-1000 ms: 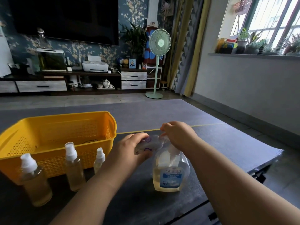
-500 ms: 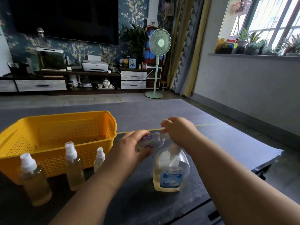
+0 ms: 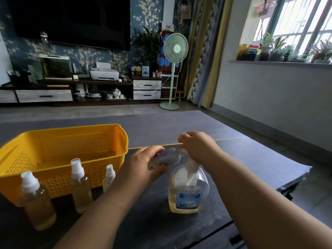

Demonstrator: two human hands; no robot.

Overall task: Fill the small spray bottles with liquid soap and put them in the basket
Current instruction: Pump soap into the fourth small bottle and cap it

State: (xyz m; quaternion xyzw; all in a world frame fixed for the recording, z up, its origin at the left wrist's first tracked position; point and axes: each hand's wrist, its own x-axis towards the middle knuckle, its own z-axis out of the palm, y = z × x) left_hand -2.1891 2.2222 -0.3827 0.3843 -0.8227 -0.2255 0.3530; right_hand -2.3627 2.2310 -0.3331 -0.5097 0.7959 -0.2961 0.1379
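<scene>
Left hand (image 3: 143, 167) grips a small bottle (image 3: 166, 157); right hand (image 3: 197, 148) clasps the soap bottle (image 3: 188, 196), label blurred.

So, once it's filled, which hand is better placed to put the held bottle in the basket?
Left. The left hand grips the small bottle, and the yellow basket sits on that side; the right hand is atop the soap dispenser.

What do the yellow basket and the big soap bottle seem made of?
The yellow perforated basket looks like moulded plastic, slightly glossy: uniform colour, regular hole pattern. The big soap bottle with blue label seems clear plastic: yellowish liquid shows through its walls.
</scene>
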